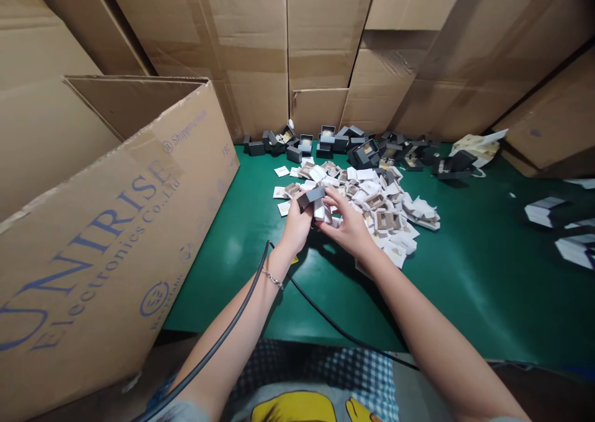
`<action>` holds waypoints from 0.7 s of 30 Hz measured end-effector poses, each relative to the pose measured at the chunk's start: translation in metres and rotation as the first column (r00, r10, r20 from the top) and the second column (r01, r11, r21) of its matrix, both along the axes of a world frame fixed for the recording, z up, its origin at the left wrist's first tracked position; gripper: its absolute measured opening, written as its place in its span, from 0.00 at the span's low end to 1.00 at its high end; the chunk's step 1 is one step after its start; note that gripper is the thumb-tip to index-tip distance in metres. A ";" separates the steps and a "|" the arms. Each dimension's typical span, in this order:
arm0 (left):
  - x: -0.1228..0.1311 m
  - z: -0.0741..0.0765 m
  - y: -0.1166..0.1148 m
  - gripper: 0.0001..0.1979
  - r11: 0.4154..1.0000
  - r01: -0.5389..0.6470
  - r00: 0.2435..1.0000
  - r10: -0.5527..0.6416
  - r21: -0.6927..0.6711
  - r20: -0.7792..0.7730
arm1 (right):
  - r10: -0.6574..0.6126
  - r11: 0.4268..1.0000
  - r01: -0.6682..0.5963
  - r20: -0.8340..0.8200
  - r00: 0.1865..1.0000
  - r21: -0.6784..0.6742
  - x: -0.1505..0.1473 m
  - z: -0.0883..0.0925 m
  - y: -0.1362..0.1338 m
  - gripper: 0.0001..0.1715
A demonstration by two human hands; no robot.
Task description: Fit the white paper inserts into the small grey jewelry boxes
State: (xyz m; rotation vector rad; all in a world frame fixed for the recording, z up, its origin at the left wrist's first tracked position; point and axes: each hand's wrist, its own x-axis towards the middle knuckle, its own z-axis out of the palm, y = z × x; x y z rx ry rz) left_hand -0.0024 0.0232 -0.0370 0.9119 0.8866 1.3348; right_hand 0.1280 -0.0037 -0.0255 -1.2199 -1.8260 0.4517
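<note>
Above the green table, my left hand (298, 224) is closed around a small dark grey box (312, 196), tilted in the grip. My right hand (346, 224) pinches a small white insert (320, 210) just under the box, with thumb and fingers on either side of it. Whether the insert is still partly inside the box cannot be made out. Right behind the hands spreads a heap of white inserts (372, 186), some showing brown-grey hollows. Several small white cards (281, 171) lie at the heap's left edge.
A row of dark small boxes (341, 142) lines the back of the green table (465, 273), before stacked cartons (251, 50). A large open carton (116, 224) stands at the left. A black cable (325, 316) crosses my left forearm. White folded pieces (546, 211) lie far right.
</note>
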 end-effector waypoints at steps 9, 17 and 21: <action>-0.003 0.018 -0.006 0.21 0.995 -0.019 0.957 0.048 -0.102 0.286 | -0.163 0.960 0.054 -0.394 0.905 -0.274 -0.001 0.006 0.005 0.42; 0.000 0.027 -0.013 0.18 0.979 0.155 0.889 -0.081 -0.130 0.452 | -0.314 0.893 -0.125 -0.799 0.513 -0.431 -0.004 0.013 0.008 0.38; 0.002 0.023 -0.016 0.17 0.981 0.160 0.923 -0.109 -0.111 0.369 | -0.326 0.905 -0.091 -0.815 0.479 -0.415 -0.005 0.012 0.008 0.35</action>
